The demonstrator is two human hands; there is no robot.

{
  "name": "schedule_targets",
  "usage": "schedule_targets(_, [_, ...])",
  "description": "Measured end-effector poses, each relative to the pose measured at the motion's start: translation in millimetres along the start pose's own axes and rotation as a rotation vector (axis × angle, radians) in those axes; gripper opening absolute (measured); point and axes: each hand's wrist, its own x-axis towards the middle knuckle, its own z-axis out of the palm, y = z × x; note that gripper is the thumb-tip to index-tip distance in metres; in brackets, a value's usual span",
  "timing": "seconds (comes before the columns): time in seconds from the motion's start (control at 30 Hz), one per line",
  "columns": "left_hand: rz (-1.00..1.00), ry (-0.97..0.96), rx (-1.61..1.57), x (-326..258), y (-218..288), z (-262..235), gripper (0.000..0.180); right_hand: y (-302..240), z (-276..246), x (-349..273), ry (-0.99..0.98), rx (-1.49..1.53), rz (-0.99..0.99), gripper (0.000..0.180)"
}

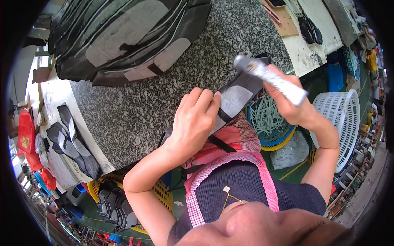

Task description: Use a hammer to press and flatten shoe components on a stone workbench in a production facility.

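Note:
My right hand [289, 104] is closed round a hammer [281, 81] with a pale handle, blurred by motion. Its metal head is over the far end of a flat black-and-grey shoe-upper-like piece [238, 98], and I cannot tell whether it touches. This piece lies slantwise along the near edge of a speckled stone slab [135, 119]. Curled fingers of my left hand [197, 112] grip and press the piece from the left, hiding part of it. A black strip crosses it beside those fingers.
A large stack of similar pieces [127, 37] covers the slab's far left. More pieces [72, 143] lie on the white tabletop at left. Below stand a yellow basket of pieces [117, 209], a blue basket of pale strips [269, 117] and a white basket [336, 119].

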Motion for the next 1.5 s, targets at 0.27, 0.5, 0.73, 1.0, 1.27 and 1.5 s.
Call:
schedule_targets(0.27, [-0.042,0.080,0.036,-3,3,2,0.036,-10,6,3,-0.151,0.153,0.226,0.013])
schedule_targets(0.5, [-0.319,0.117,-0.282,-6,-4,-6,0.016,-10,19,4,-0.322,0.064,0.132,0.020])
schedule_targets(0.73, [-0.140,0.118,-0.107,-28,2,-7,0.022,-22,16,6,-0.047,0.020,-0.064,0.020])
schedule_targets(1.0, [-0.335,0.046,-0.392,-42,-10,-12,0.027,-18,26,11,-0.400,0.128,0.187,0.017])
schedule_targets(1.27, [-0.045,0.127,-0.040,-44,-10,-16,0.028,-22,41,8,-0.465,0.050,0.028,0.020])
schedule_targets(1.5, [-0.052,0.106,-0.030,-52,-9,-17,0.025,-40,30,14,-0.216,0.129,-0.033,0.022])
